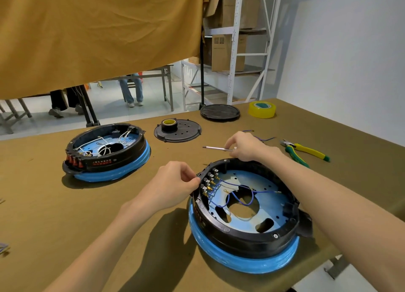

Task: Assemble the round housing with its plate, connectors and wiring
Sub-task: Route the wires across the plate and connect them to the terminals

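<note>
The near round housing [245, 213] sits on the counter [43, 193], its blue plate [271, 206] inside carrying blue wiring [238, 193] and a row of connectors [209, 182] along its left wall. The left hand [175, 182] pinches that wall's rim; the right hand [247, 146], at the far rim, grips a screwdriver [217, 148]. Left of this housing stands a second housing [107, 151] with white wires. Beyond it lie two black covers, tape rolls and pliers [306, 151]. A mustard curtain [98, 33] and shelving [238, 44] stand behind.

Mustard curtain [98, 35], white wall [350, 51], metal shelving [235, 40] w/ cardboard boxes [228, 53]
</note>
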Motion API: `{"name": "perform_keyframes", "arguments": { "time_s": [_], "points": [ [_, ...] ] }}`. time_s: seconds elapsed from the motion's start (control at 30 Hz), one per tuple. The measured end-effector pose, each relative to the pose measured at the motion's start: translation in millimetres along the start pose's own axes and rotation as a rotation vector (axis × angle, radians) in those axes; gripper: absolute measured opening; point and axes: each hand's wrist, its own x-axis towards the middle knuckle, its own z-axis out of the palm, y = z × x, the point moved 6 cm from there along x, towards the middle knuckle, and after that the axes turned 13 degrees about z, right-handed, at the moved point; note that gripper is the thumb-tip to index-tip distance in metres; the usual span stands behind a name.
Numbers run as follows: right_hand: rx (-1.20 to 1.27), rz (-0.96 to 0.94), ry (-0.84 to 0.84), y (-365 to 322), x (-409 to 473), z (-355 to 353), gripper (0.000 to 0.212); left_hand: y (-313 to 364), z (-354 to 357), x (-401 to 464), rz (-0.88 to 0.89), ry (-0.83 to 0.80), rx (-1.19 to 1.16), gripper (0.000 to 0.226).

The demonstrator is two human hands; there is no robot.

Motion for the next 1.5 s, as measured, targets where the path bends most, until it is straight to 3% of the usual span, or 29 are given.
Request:
{"name": "perform_keyframes", "arguments": {
  "time_s": [0.3, 0.4, 0.5, 0.6, 0.7, 0.8, 1.03, 1.17, 1.5],
  "points": [
    [0.194, 0.124, -0.044, 25.1, 38.1, 23.5, 0.034, -4.1, 1.8, 2.0, -0.004, -0.003, -0.029, 0.01],
    [0.242, 0.054, 0.175, 19.0, 27.3, 9.3, 0.031, -6.0, 1.1, 2.1, -0.002, -0.008, -0.035, 0.009],
    [0.342, -0.173, 0.424, 0.0, -15.9, -9.5, 0.011, -9.5, 1.4, 3.2, -0.006, -0.024, -0.058, 0.011],
    [0.357, -0.359, 0.231, -17.5, -62.9, 1.3, 0.006, -13.3, 1.4, 5.1, -0.02, -0.042, -0.07, 0.014],
    [0.283, -0.393, 0.022, -23.0, -95.4, 20.7, 0.011, -13.8, 0.1, 6.1, -0.024, -0.054, -0.069, 0.015],
    [0.21, -0.377, 0.019, -23.9, -109.3, 32.2, 0.02, -11.8, -4.1, 6.0, -0.003, -0.07, -0.03, 0.013],
    [0.349, -0.268, -0.104, -21.0, -109.3, 49.8, 0.016, -6.7, -10.1, 3.6, 0.014, -0.092, -0.007, 0.016],
    [0.301, -0.255, -0.071, -22.6, -111.5, 51.9, 0.02, -7.8, -9.2, 4.2, 0.016, -0.082, -0.017, 0.014],
    [0.26, -0.277, -0.094, -18.6, -116.6, 52.2, 0.007, -13.1, -7.4, 6.1, 0.02, -0.096, -0.054, 0.013]
  ]
}}
